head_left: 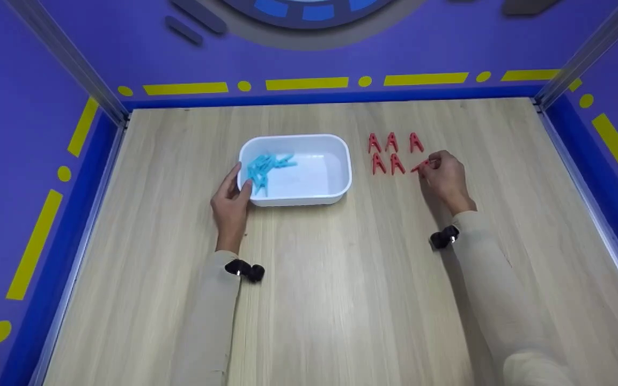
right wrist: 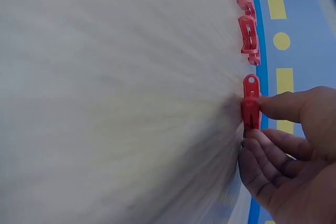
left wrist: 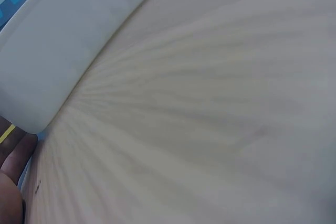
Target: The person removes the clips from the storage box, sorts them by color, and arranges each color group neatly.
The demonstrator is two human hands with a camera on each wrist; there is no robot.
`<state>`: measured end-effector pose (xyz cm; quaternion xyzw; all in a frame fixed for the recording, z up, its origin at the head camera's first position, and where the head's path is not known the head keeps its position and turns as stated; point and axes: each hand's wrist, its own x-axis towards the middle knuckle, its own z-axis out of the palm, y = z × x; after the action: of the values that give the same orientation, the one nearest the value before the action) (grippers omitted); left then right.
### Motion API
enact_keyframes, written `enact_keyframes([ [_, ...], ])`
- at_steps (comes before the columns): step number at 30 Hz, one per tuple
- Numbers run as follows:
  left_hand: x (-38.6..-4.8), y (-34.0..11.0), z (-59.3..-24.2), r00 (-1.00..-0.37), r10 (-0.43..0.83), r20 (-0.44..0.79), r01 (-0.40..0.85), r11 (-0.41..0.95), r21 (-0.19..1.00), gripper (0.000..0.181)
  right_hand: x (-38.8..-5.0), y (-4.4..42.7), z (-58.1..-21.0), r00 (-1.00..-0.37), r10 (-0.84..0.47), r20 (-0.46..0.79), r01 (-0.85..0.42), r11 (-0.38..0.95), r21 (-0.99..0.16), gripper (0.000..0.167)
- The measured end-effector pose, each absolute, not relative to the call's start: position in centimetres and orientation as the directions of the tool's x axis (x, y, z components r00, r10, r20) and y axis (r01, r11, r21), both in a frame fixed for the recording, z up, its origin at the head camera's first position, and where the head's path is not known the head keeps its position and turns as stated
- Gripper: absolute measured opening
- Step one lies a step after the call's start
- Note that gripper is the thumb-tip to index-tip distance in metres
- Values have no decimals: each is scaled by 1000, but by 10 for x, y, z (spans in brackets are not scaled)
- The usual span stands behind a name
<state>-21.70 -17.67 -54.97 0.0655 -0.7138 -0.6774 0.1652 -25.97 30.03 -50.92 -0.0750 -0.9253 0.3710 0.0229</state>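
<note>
My left hand (head_left: 229, 209) holds the left end of a white plastic tub (head_left: 301, 201), its thumb at the rim. Light-blue clothespins (head_left: 260, 167) lie heaped in the tub's left part. On the right, my right hand (head_left: 448, 179) pinches a red clothespin (right wrist: 251, 109) low at the tabletop, tilted in the head view. Several other red clothespins (head_left: 378, 163) stand to its left and behind it, in two rows. The left wrist view catches only a few fingers (left wrist: 18, 158) beside the tub's outer wall.
The wood-grain table (head_left: 309, 284) is bounded by a blue back wall (head_left: 309, 64) with yellow marks and by side walls. Metal posts stand at the back corners. A small black camera sits on each wrist.
</note>
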Motion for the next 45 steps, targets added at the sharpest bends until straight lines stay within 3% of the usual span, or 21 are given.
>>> enact_keyframes([
  [7,-217,-176,-551,-935,-326,140,115,95,989,47,-260,302,-513,-991,125,38,64,715,-696,31],
  [14,-216,-176,-549,-938,-320,136,110,98,989,47,-253,299,-504,-987,132,-94,160,697,-699,48],
  [17,-217,-176,-549,-939,-316,140,117,89,989,46,-251,299,-502,-985,121,-120,170,718,-675,46],
  [26,-217,-176,-549,-938,-316,143,124,80,989,47,-256,298,-506,-989,129,-72,144,721,-678,37],
  [32,-216,-176,-550,-931,-312,187,168,85,982,47,-260,297,-510,-990,133,-39,122,709,-695,37],
  [45,-216,-175,-549,-934,-321,156,127,110,986,47,-258,299,-516,-990,139,-20,111,683,-722,39],
])
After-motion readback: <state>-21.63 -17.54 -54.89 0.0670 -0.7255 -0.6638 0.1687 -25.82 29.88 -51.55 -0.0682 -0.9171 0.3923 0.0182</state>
